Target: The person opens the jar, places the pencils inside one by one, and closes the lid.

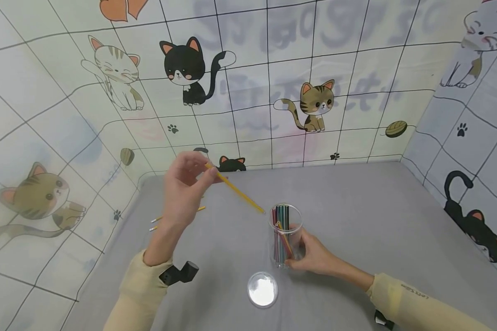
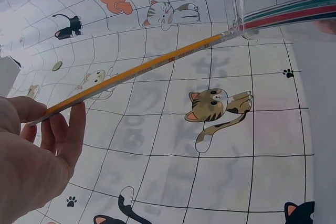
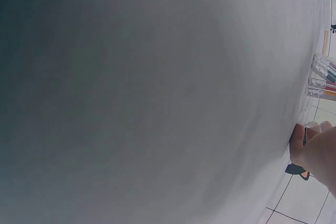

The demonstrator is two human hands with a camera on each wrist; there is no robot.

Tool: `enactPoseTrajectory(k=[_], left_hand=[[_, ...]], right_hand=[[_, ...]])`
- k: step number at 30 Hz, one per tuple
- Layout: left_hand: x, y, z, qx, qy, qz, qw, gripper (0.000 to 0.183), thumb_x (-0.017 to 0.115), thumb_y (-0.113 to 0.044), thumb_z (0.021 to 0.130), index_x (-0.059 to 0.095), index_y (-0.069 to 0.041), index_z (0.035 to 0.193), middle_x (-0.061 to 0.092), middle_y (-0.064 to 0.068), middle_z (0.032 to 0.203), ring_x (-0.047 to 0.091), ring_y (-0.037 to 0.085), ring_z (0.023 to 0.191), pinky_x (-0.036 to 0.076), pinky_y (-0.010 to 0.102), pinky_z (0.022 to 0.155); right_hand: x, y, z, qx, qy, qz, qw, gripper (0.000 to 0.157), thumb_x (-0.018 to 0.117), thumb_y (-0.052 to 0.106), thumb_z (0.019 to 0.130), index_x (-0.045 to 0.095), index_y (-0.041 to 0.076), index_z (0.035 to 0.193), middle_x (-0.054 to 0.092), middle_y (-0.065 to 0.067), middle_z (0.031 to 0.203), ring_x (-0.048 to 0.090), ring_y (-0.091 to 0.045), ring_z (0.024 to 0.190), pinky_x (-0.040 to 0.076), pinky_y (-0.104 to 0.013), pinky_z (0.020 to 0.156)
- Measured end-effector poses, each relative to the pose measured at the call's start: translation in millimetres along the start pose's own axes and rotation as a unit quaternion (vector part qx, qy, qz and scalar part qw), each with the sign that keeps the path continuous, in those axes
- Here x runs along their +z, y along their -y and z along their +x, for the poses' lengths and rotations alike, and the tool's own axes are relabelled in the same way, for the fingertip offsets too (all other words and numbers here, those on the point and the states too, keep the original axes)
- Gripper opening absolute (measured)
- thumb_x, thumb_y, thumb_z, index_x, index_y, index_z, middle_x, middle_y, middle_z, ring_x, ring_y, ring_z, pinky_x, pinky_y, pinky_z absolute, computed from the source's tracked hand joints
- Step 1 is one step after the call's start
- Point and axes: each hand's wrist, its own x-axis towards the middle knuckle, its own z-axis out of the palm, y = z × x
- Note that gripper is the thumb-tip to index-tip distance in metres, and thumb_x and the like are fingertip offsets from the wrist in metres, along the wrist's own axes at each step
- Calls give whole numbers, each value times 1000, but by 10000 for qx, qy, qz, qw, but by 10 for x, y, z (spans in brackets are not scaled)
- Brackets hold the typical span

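In the head view, my left hand (image 1: 184,191) pinches a yellow pencil (image 1: 241,193) by one end, thumb against fingertips, over the table. The pencil slants down to the right. Its lower end, with a metal band and a pale eraser in the left wrist view, comes close to the mouth of a clear jar (image 1: 300,219). Several coloured pencils (image 1: 280,216) stand in the jar, and another yellow one leans among them. My right hand (image 1: 316,256) holds the jar low on its right side, thumb in front. The fingers behind it are partly hidden.
A round clear lid (image 1: 262,289) lies on the grey tabletop (image 1: 356,207) in front of the jar. Loose yellow pencils (image 1: 201,208) lie to the left, partly hidden by my left wrist. A cat-patterned cloth (image 1: 248,105) closes off the back and sides.
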Motion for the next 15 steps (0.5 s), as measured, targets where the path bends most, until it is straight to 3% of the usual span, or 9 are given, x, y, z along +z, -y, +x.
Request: enactPoseTrajectory(k=[10, 15], left_hand=[[113, -68, -13, 321, 35, -370, 9988, 17, 61, 14, 89, 51, 12, 103, 59, 12, 92, 69, 33, 82, 57, 49, 77], [227, 19, -65, 317, 294, -401, 9983, 17, 61, 13, 90, 49, 14, 103, 58, 13, 95, 69, 30, 84, 57, 49, 78]], right_hand=[[-13, -20, -6, -15, 59, 23, 10000, 77, 85, 7, 70, 47, 8, 138, 61, -7, 128, 59, -16, 107, 48, -33, 89], [-9, -11, -7, -44, 46, 54, 10000, 79, 85, 6, 70, 46, 7, 138, 61, -9, 130, 59, -16, 107, 48, -33, 90]])
